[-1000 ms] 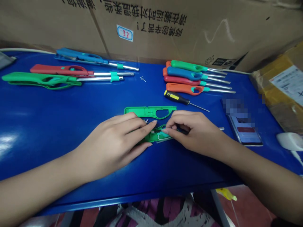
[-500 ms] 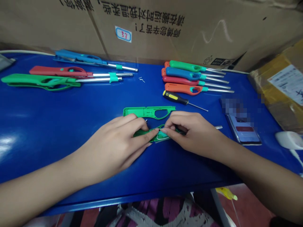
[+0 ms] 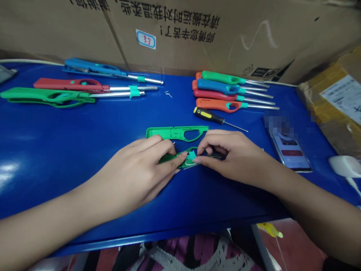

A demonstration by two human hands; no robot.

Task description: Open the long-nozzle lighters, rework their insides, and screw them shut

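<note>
Both hands work over a green lighter half (image 3: 183, 162) lying on the blue table. My left hand (image 3: 143, 165) holds its left part, with the index fingertip pressing near the middle. My right hand (image 3: 225, 152) pinches at the small turquoise trigger piece (image 3: 191, 156) set in this half. A thin white tube or wire curves beside the trigger, and dark parts show under my right fingers. Just behind lies the other green casing half (image 3: 172, 133), with its inside upward. My fingers and palms hide much of the nearer half.
Assembled lighters (image 3: 220, 105) and a screwdriver (image 3: 210, 115) lie at the back right; opened lighters (image 3: 70, 84) are at the left. Tiny pins (image 3: 168, 94) lie between them. A phone (image 3: 291, 150) sits at the right. A large cardboard box (image 3: 183, 56) stands behind.
My right fingers have shifted slightly on the trigger piece, which shows more now and looks tilted up. The metal tube end right of my hand has nearly gone from sight. My left hand stays put.
</note>
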